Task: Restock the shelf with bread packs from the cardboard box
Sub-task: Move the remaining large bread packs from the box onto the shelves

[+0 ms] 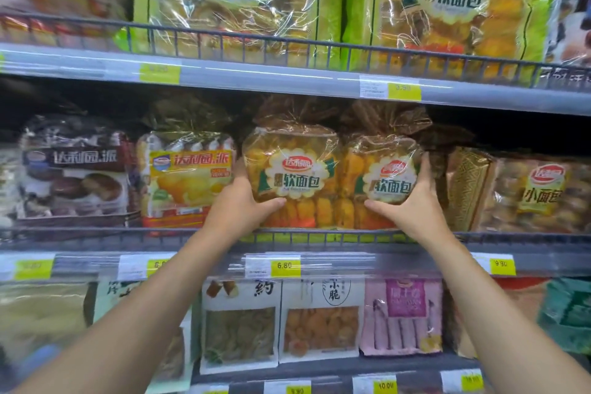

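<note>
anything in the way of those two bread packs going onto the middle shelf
Nothing visible. The left hand and right hand already hold the left bread pack and right bread pack behind the wire rail, between the yellow pie pack and gold pack. Behind them is dark.

Two bread packs stand upright, side by side and touching, on the middle shelf (351, 238), just behind its low wire front rail. Each is a clear crinkled plastic bag of golden-yellow buns. The top of each is gathered into a brown ruffle that reaches close to the shelf above. Each front carries a scalloped cream label with a red logo and dark Chinese characters. The left bread pack (297, 150) faces squarely forward; the left hand (246, 201) grips its lower left corner, thumb across the front. The right bread pack (380, 157) is gripped at its lower right by the right hand (412, 205), fingers up its side.
</note>
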